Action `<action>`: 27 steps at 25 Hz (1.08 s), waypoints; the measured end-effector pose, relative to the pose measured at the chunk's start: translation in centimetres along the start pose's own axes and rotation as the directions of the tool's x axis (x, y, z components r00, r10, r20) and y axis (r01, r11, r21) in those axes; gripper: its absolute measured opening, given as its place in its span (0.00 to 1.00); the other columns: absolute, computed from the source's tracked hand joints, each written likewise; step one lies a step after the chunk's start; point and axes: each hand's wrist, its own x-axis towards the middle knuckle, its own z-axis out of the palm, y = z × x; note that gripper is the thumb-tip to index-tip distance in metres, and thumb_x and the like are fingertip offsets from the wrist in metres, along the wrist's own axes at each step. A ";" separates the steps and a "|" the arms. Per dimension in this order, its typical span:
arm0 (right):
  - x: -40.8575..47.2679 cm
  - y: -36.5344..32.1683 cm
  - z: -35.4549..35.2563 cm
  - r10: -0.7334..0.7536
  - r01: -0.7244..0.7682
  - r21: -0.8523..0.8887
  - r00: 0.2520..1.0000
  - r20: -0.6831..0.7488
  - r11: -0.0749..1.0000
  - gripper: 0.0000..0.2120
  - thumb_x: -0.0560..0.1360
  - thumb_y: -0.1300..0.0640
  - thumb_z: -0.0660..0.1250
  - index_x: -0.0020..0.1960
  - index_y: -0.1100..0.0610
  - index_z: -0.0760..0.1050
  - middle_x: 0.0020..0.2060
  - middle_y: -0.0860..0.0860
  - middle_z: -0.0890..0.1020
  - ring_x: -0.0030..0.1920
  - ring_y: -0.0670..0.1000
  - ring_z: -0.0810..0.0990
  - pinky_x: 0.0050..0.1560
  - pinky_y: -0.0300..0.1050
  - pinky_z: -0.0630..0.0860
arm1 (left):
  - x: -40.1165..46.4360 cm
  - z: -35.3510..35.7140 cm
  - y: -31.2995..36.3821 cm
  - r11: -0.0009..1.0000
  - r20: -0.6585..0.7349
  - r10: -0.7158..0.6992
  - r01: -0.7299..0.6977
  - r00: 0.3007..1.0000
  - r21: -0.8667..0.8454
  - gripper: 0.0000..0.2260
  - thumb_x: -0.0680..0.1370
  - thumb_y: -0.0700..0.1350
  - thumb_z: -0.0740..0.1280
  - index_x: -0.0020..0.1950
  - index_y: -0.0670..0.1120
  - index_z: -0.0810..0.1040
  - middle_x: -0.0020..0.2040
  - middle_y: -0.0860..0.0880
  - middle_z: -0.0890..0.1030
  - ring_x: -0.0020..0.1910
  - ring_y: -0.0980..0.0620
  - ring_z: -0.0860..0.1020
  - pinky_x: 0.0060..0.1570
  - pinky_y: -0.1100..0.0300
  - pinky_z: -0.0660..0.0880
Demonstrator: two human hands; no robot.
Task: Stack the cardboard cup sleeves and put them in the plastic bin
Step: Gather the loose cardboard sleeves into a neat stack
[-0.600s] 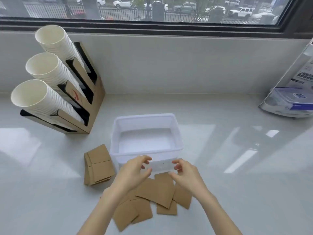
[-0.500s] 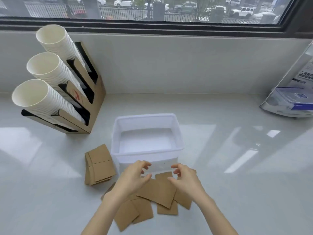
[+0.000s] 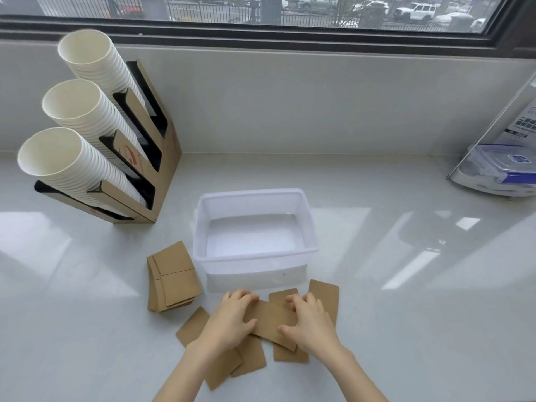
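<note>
Both your hands have come down since half a second ago: then they hovered curled above the loose sleeves, now they rest on them. Left hand [image 3: 229, 320] and right hand [image 3: 310, 322] lie palms down, fingers partly spread, each on one end of the top sleeve [image 3: 271, 319]. Neither is pinching yet; I judge gathering is only starting

Loose sleeves [image 3: 249, 355] under and around your hands: flat brown cardboard, fanned and overlapping, some poking out past your left wrist, one beyond your right fingertips. Edges out of line, so they need squaring up

Left of your left hand, a tidy stack [image 3: 172, 278] already sits on the counter [image 3: 406, 329], just beside the bin

Just beyond your fingertips, the plastic bin [image 3: 255, 256]: translucent, open, nothing inside

Far left, paper cups [image 3: 72, 158] in a rack
</note>
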 end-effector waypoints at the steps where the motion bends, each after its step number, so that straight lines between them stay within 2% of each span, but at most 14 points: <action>1: 0.0 0.0 0.2 -0.002 0.002 -0.030 1.000 -0.010 1.000 0.25 0.70 0.50 0.65 0.65 0.50 0.65 0.61 0.50 0.69 0.63 0.52 0.65 0.61 0.46 0.67 | -0.1 0.2 0.0 1.000 -0.006 0.004 -0.004 1.000 0.007 0.23 0.74 0.47 0.61 0.69 0.51 0.63 0.68 0.52 0.66 0.65 0.51 0.63 0.65 0.59 0.64; 7: 0.2 -0.3 0.7 0.006 -0.010 -0.049 0.997 -0.077 0.999 0.17 0.69 0.56 0.64 0.57 0.51 0.67 0.57 0.50 0.69 0.59 0.52 0.66 0.56 0.46 0.64 | 0.0 0.7 0.0 0.999 -0.060 0.007 -0.004 0.998 0.045 0.25 0.74 0.47 0.61 0.70 0.50 0.60 0.68 0.51 0.65 0.66 0.51 0.62 0.65 0.57 0.64; 12: 0.2 -0.6 0.7 -0.022 0.029 0.058 0.992 -0.127 0.998 0.11 0.70 0.60 0.62 0.47 0.49 0.63 0.51 0.49 0.71 0.54 0.53 0.70 0.51 0.44 0.64 | 0.3 0.2 0.0 1.000 -0.081 0.006 -0.004 0.997 0.025 0.22 0.72 0.47 0.65 0.64 0.50 0.66 0.60 0.49 0.66 0.62 0.51 0.64 0.61 0.58 0.66; 14: 0.3 -0.7 0.4 -0.022 0.052 0.205 0.989 -0.149 0.977 0.11 0.71 0.63 0.62 0.46 0.49 0.64 0.49 0.49 0.72 0.51 0.51 0.73 0.49 0.39 0.69 | 0.2 -0.2 -0.2 1.000 -0.096 -0.005 0.005 0.995 0.000 0.18 0.71 0.48 0.65 0.60 0.49 0.68 0.53 0.51 0.65 0.58 0.51 0.65 0.57 0.59 0.65; 16: 0.3 -0.6 0.0 -0.017 0.067 0.319 0.987 -0.157 0.945 0.11 0.71 0.64 0.63 0.46 0.49 0.68 0.48 0.48 0.73 0.47 0.43 0.73 0.42 0.28 0.69 | -0.1 -0.5 -0.4 0.998 -0.101 -0.025 0.018 0.995 -0.068 0.13 0.73 0.47 0.64 0.56 0.49 0.69 0.50 0.52 0.66 0.53 0.52 0.65 0.52 0.61 0.65; 18: 0.4 -0.4 -0.3 -0.009 0.072 0.383 0.987 -0.163 0.921 0.11 0.71 0.65 0.64 0.46 0.50 0.71 0.45 0.46 0.74 0.43 0.37 0.71 0.38 0.22 0.68 | -0.5 -1.0 -0.6 0.974 -0.098 -0.065 0.042 0.993 -0.225 0.07 0.74 0.45 0.64 0.50 0.49 0.70 0.48 0.51 0.72 0.48 0.53 0.69 0.46 0.62 0.66; 21: 0.4 -0.3 -0.7 0.012 0.061 0.455 0.988 -0.157 0.889 0.10 0.71 0.64 0.65 0.47 0.51 0.73 0.43 0.44 0.75 0.43 0.38 0.72 0.35 0.26 0.67 | -1.2 -1.9 -0.6 0.865 -0.057 -0.157 0.110 0.986 -0.489 0.03 0.75 0.45 0.64 0.47 0.48 0.73 0.44 0.51 0.77 0.41 0.56 0.74 0.38 0.67 0.69; 24: 0.3 -0.2 -1.3 0.063 0.042 0.539 0.983 -0.175 0.842 0.06 0.74 0.60 0.63 0.46 0.50 0.73 0.42 0.44 0.77 0.44 0.45 0.75 0.38 0.31 0.69 | -1.5 -2.2 -0.7 0.803 -0.010 -0.181 0.142 0.983 -0.579 0.02 0.76 0.46 0.63 0.46 0.49 0.74 0.44 0.51 0.78 0.42 0.55 0.75 0.38 0.65 0.69; 26: 0.2 0.3 -1.8 0.168 -0.013 0.541 0.956 -0.240 0.841 0.05 0.75 0.58 0.61 0.50 0.52 0.73 0.49 0.50 0.78 0.48 0.50 0.76 0.46 0.39 0.73 | -1.6 -2.2 -0.8 0.787 -0.027 -0.201 0.145 0.979 -0.599 0.02 0.76 0.46 0.62 0.46 0.49 0.73 0.43 0.50 0.77 0.42 0.54 0.74 0.39 0.63 0.68; 27: 0.2 0.7 -2.0 0.239 -0.092 0.471 0.934 -0.264 0.877 0.08 0.76 0.56 0.60 0.55 0.54 0.71 0.53 0.53 0.76 0.52 0.53 0.75 0.52 0.44 0.73 | -1.6 -2.2 -0.9 0.775 -0.036 -0.219 0.151 0.975 -0.614 0.01 0.76 0.45 0.62 0.46 0.50 0.73 0.43 0.50 0.77 0.42 0.54 0.74 0.39 0.63 0.68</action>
